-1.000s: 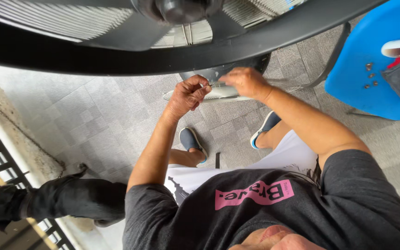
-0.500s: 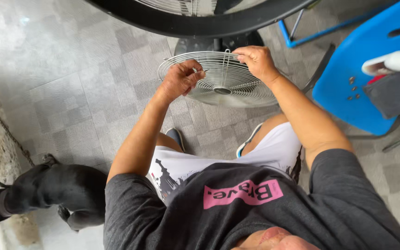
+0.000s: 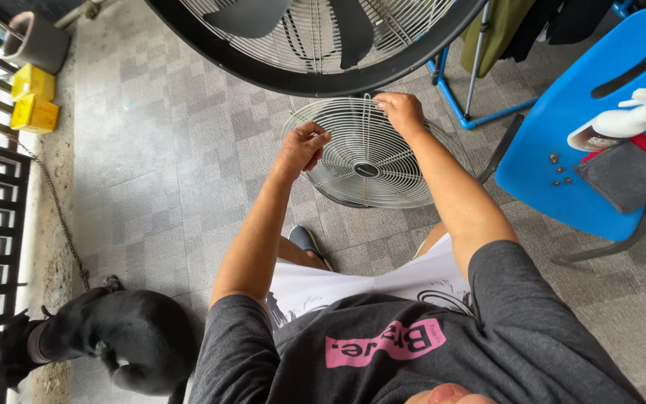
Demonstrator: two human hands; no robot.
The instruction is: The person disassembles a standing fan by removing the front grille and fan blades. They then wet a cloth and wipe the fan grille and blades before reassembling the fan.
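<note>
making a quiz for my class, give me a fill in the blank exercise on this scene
Both hands grip the round wire fan guard by its ____.
The left hand and right hand hold it below a large black ____.
The white spray bottle lies on a ____ plastic chair.

Missing words: rim; fan; blue

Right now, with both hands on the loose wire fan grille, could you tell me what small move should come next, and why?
Probably raise the wire grille a little toward the big fan above it. The left hand pinches its near rim and the right hand grips its far rim, so it is held on both sides, just below the fan's black ring.
</note>
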